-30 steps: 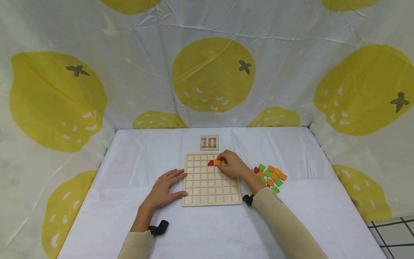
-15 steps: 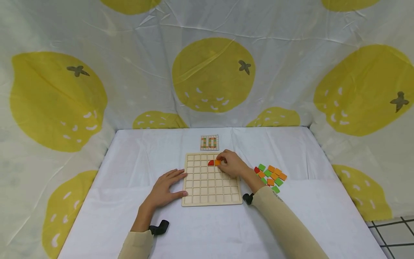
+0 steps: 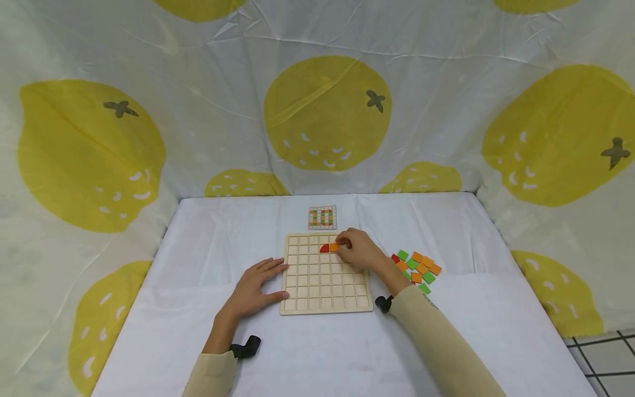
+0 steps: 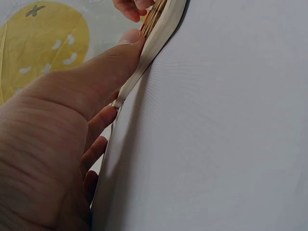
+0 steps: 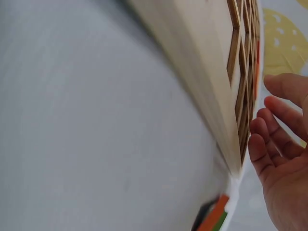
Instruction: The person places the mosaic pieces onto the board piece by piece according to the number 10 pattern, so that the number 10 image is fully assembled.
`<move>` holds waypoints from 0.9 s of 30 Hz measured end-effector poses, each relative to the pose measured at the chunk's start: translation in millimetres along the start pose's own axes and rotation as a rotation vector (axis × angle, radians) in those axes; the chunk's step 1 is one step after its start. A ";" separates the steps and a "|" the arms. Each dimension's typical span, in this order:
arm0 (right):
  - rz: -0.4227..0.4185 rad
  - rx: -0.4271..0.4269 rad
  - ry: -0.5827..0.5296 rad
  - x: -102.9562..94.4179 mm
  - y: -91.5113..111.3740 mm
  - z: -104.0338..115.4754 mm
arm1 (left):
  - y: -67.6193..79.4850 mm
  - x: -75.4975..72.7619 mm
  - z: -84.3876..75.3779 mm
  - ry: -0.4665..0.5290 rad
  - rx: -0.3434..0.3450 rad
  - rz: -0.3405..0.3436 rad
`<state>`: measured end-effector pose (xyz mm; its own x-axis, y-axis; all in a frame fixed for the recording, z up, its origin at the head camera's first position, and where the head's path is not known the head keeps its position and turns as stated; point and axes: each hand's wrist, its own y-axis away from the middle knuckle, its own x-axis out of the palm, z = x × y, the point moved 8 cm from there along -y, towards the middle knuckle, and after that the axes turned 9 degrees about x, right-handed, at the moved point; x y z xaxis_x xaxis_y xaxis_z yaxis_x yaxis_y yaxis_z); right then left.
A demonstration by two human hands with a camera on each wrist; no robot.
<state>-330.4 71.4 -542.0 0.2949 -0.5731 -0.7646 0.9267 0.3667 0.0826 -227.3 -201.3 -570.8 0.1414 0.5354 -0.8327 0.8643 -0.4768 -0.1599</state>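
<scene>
A square wooden grid board (image 3: pixel 315 280) lies on the white cloth. My left hand (image 3: pixel 253 289) rests at its left edge, thumb and fingers spread. In the left wrist view, the thumb (image 4: pixel 127 50) lies against the board's edge. A red quarter-round tile (image 3: pixel 324 248) sits in an upper cell, with an orange square tile (image 3: pixel 334 247) directly to its right. My right hand (image 3: pixel 361 251) is over the board's upper right, fingertips right by the orange tile. The right wrist view shows the thumb and index finger slightly apart, with nothing visible between them.
Right of the board lies a loose group of orange, green and red tiles (image 3: pixel 423 268). Behind the board is a small printed card (image 3: pixel 322 218) with a coloured grid pattern. A lemon-print cloth (image 3: pixel 327 113) hangs behind the table.
My right hand has shifted slightly right off the orange tile, so more of the tile shows beside the red one. The left hand stays at the board's edge.
</scene>
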 end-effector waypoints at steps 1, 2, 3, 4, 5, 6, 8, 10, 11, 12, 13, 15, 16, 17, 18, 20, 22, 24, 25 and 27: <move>-0.012 -0.001 -0.004 -4.2 2.8 -2.2 | -0.2 0.5 0.0 -0.002 -0.001 0.003; -0.026 0.002 -0.005 -8.2 5.5 -5.4 | -0.3 0.9 0.1 -0.008 -0.002 0.005; -0.039 0.004 -0.008 -13.2 8.9 -8.3 | -0.4 1.1 0.0 -0.010 -0.002 0.007; -0.053 0.003 -0.006 -18.1 12.6 -11.9 | -0.4 1.1 0.0 -0.014 -0.002 0.007; -0.067 0.003 -0.001 -22.8 16.1 -15.9 | -0.3 1.1 0.0 -0.018 -0.002 0.008; -0.079 0.006 -0.003 -27.9 20.0 -19.2 | -0.2 1.0 -0.2 -0.021 -0.003 0.009; -0.103 0.013 0.002 -37.4 27.5 -26.5 | -0.1 0.8 -0.5 -0.022 -0.003 0.009; -0.124 0.016 0.015 -45.7 35.2 -33.6 | -0.3 0.5 -0.8 -0.017 -0.003 0.008; -0.131 0.019 0.017 -49.2 38.9 -36.7 | -0.5 0.6 -0.9 -0.014 -0.003 0.008; -0.136 0.021 0.021 -52.3 42.7 -39.9 | -0.8 0.6 -1.1 -0.012 -0.002 0.008; -0.140 0.025 0.025 -54.7 45.7 -43.1 | -0.9 0.2 -1.2 -0.011 -0.002 0.007; -0.145 0.029 0.029 -58.3 51.1 -49.6 | -1.2 -0.3 -1.3 -0.010 -0.003 0.005; -0.145 0.031 0.031 -59.5 53.6 -53.0 | -1.3 -0.5 -1.3 -0.009 -0.004 0.004; -0.142 0.036 0.032 -60.4 55.9 -56.5 | -1.5 -0.6 -1.3 -0.008 -0.005 0.003; -0.139 0.041 0.035 -61.2 58.0 -60.1 | -1.6 -0.7 -1.3 -0.007 -0.005 0.002; -0.125 0.058 0.047 -62.8 62.6 -67.2 | -1.7 -0.5 -1.3 -0.001 -0.006 -0.001; -0.106 0.082 0.065 -64.7 66.8 -74.1 | -1.5 -0.2 -1.4 0.003 -0.004 -0.004; -0.088 0.104 0.082 -67.1 70.9 -79.8 | -1.2 0.0 -1.3 0.006 -0.003 -0.006; -0.080 0.112 0.091 -68.5 72.9 -82.0 | -1.0 0.2 -1.2 0.006 -0.003 -0.004; -0.066 0.123 0.094 -71.2 76.5 -85.5 | -0.7 0.4 -0.9 0.005 -0.003 -0.001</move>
<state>-300.4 203.0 -535.9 0.2150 -0.5195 -0.8270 0.9665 0.2348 0.1038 -227.5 -200.2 -570.5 0.1431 0.5391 -0.8300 0.8659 -0.4743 -0.1587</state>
